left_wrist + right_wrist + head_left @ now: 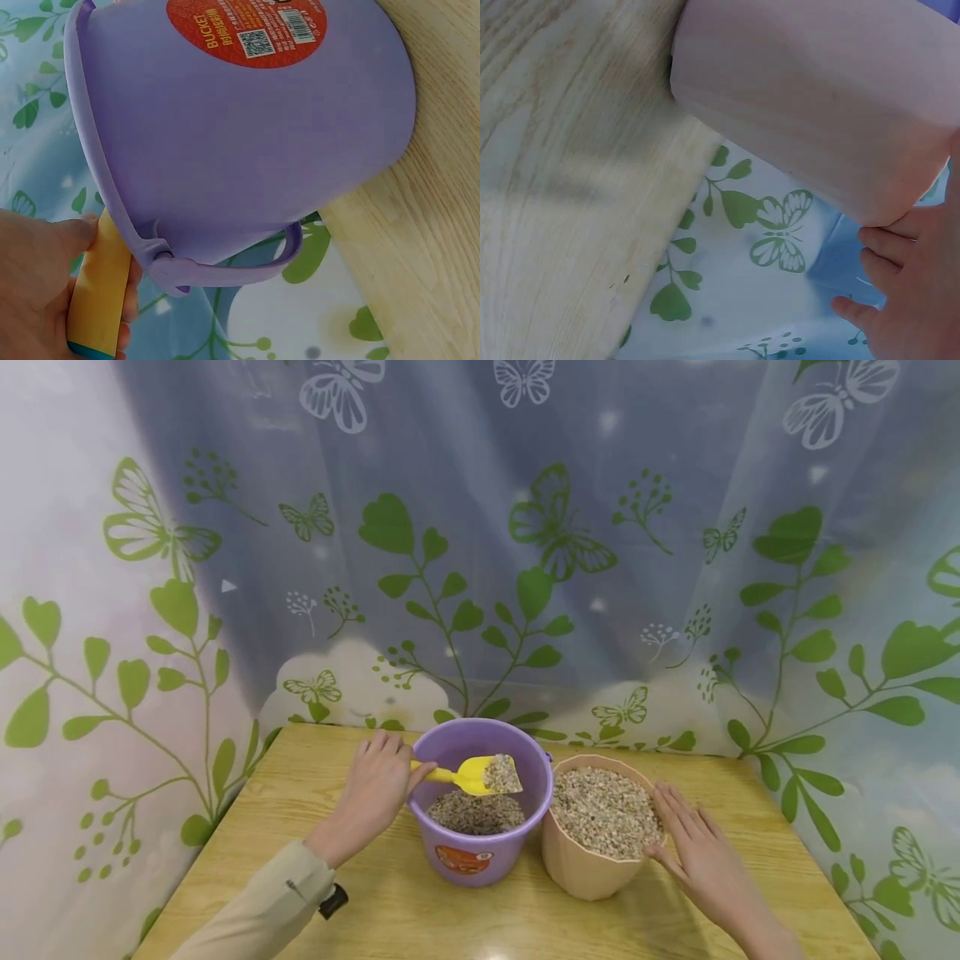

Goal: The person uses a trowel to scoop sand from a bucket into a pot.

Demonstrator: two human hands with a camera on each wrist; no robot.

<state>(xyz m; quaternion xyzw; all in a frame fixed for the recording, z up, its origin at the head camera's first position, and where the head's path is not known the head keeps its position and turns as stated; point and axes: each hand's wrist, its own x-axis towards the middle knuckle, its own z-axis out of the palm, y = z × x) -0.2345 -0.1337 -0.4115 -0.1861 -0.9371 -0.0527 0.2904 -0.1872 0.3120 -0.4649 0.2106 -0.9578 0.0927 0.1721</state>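
My left hand [377, 781] grips the handle of a yellow toy shovel [471, 775], its blade loaded with small pale gravel [501, 772] over the mouth of a purple bucket [480, 860]. Inside the bucket lies a bed of similar gravel [476, 814]. The left wrist view shows the shovel handle [101, 289] in the fingers, beside the bucket's rim. A peach-coloured pot [588, 868], filled nearly to its rim with gravel, stands right of the bucket. My right hand [701, 856] rests with extended fingers against the pot's right side.
Both containers stand on a light wood-grain table [360, 902]. A curtain [465, 568] printed with leaves and butterflies hangs behind and at both sides. The bucket's purple carry handle [240, 270] hangs on its outer side. A black band [333, 902] circles the left wrist.
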